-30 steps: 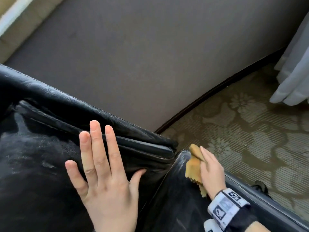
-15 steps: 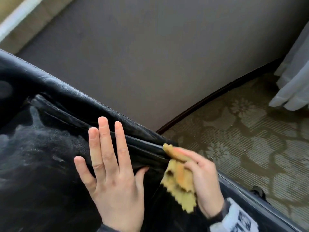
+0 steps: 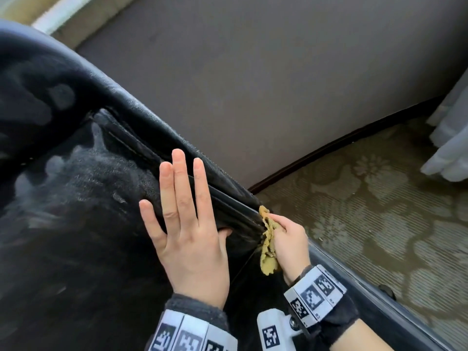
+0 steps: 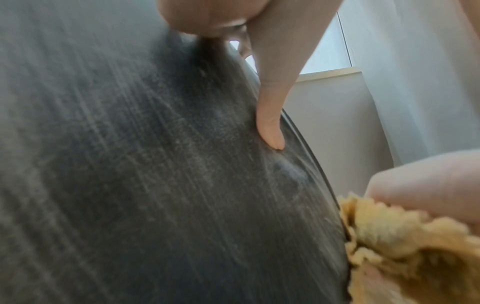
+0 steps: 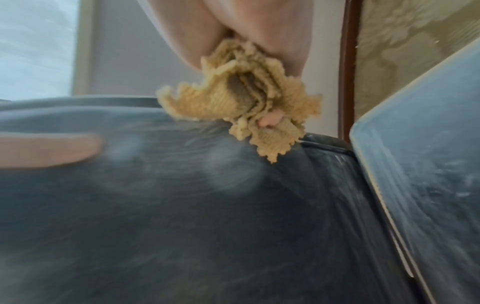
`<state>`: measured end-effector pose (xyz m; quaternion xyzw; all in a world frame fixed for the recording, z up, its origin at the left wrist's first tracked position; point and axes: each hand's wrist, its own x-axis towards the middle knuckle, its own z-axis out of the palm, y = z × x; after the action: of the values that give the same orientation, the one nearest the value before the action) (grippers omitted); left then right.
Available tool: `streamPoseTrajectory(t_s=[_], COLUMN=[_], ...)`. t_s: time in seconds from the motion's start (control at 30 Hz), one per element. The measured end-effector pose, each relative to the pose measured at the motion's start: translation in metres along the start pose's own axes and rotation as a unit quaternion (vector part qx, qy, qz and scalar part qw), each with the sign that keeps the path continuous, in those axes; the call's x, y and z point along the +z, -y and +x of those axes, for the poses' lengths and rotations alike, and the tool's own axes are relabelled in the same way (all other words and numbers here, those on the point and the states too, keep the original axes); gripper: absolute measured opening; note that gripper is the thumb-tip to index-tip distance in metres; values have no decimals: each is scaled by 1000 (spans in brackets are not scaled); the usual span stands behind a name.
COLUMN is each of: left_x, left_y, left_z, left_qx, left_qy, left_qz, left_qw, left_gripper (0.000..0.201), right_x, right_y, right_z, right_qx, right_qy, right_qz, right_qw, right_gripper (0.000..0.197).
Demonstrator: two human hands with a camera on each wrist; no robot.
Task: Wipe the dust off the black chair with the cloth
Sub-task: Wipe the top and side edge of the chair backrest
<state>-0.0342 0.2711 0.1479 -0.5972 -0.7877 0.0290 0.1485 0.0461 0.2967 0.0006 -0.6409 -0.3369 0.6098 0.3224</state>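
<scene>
The black leather chair fills the left half of the head view, its seat streaked with grey dust. My left hand lies flat on the seat cushion with straight fingers, near the seam at the backrest. My right hand grips a bunched yellow cloth and presses it against the end of the cushion, at the gap by the armrest. In the right wrist view the cloth hangs crumpled from my fingers and touches the dusty leather.
A grey wall with a dark baseboard stands behind the chair. Patterned carpet lies to the right, and a white curtain hangs at the far right. A chair caster shows beside the armrest.
My right hand has carried the cloth from the armrest's inner face to the corner of the cushion and bunched it tighter. The left hand stays flat on the seat.
</scene>
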Motion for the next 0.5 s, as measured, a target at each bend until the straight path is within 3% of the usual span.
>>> streamPoseTrajectory(t_s=[0.17,0.27,0.33,0.4,0.5], left_x=[-5,-16,-29,-53,-85], left_y=[4,11,19,35,61], left_z=[-4,-15,-23,-33,-46], left_qx=[21,69,70,1,-78], left_qy=[-2,-72,-117,-138,-173], left_qz=[-18,-97,-227,-380,-477], left_qw=[1000,990,964,915,858], left_gripper=[119,80,66,64,47], right_x=[-8,-5,-5,-6,3], right_y=[48,99,134,164,187], right_z=[-52,-90,-106,-118,-148], right_qx=[-101,-209,-275,-315,-406], right_qy=[10,77,128,170,228], right_qz=[16,68,126,154,132], right_qw=[995,972,944,921,875], right_gripper=[49,48,47,46,47])
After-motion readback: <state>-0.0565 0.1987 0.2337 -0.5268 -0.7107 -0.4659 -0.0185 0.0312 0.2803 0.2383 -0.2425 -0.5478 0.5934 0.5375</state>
